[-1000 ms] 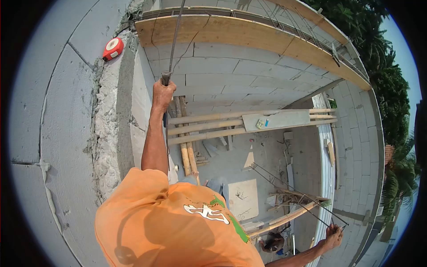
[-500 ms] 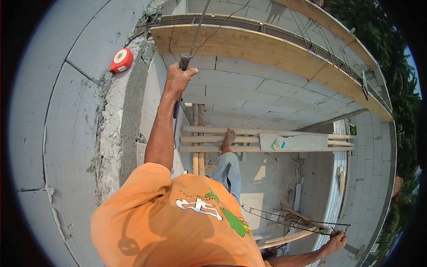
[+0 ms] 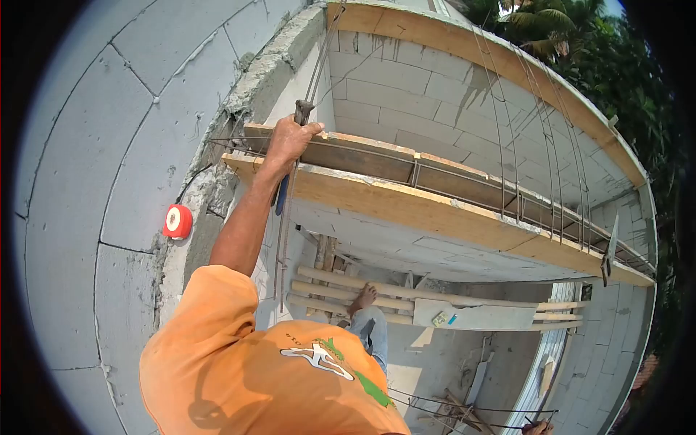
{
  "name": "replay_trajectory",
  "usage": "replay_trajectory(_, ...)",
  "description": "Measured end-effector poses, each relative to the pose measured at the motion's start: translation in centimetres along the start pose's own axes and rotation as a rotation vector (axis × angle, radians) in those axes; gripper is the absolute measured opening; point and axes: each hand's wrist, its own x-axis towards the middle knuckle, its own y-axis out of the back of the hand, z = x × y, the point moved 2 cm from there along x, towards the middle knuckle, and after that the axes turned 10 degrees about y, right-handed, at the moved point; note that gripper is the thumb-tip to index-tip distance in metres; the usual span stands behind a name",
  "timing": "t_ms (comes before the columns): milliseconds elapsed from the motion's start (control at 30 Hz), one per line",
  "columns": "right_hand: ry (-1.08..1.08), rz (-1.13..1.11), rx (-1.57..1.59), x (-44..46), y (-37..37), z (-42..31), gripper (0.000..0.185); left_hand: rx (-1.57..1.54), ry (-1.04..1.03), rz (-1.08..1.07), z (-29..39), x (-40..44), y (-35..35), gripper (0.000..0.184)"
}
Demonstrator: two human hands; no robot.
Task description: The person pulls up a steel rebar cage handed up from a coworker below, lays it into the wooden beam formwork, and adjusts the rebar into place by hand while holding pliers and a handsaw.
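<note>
**Up high, out in sunlight: a two-sided hold on metal**

Ahead of me, left of centre, my left grip (image 3: pixel 291 141) is closed round pincers (image 3: pixel 303 112), head upward, with a blue handle (image 3: pixel 281 197) showing below the fist. Thin steel rods (image 3: pixel 316 72) rise from the pincers' head; more rod length hangs beneath the fist. Whether the jaws bite the rods or merely sit against them, I cannot tell.

At the bottom edge, right of centre, my right grip (image 3: pixel 538 428) is mostly cut off; its fingers appear closed on the end of dark bars (image 3: pixel 500 410) that slant away to the left.

Below my left fist, a timber board (image 3: pixel 406 201) crosses the view. Lower down, my bare foot (image 3: pixel 362 297) rests on bamboo poles (image 3: pixel 326 291). A red tape measure (image 3: pixel 176 222) sits on the rough concrete edge (image 3: pixel 192 261) at left.

Good handling, I judge, means squeezing pincers and rods as one bundle, letting the bars' far end swing little, and placing weight squarely over the poles.
</note>
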Motion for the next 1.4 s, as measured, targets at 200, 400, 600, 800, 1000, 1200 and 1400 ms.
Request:
replay_trajectory(200, 0.051, -0.001, 0.01, 7.5, -1.4, -3.8, 0.023, 0.105, 0.083, -0.01, 4.3, 8.7, -3.2, 0.034)
replay_trajectory(400, 0.044, 0.022, 0.024, 8.8, -2.8, -6.1, 0.023, 0.341, 0.182, -0.077, 7.8, 15.6, -7.5, 0.05)
replay_trajectory(600, 0.014, 0.049, 0.011, 7.5, -3.8, -7.5, 0.023, 0.527, 0.179, -0.027, 10.8, 20.6, -11.3, 0.049)
replay_trajectory(800, -0.028, 0.08, -0.028, 5.9, -3.7, -8.5, 0.024, 0.624, 0.121, 0.042, 11.5, 23.8, -14.6, 0.045)
replay_trajectory(1000, -0.036, 0.114, -0.044, 4.4, -3.5, -9.6, 0.024, 0.664, 0.082, 0.007, 8.7, 26.6, -17.8, 0.032)
replay_trajectory(1200, -0.014, 0.104, -0.022, 1.9, -3.9, -11.7, 0.025, 0.659, 0.09, -0.066, 9.0, 26.0, -16.7, 0.045)
replay_trajectory(1400, -0.001, 0.194, -0.06, 4.1, 0.6, -11.9, 0.026, 0.603, 0.005, -0.061, 8.6, 29.4, -14.6, 0.05)
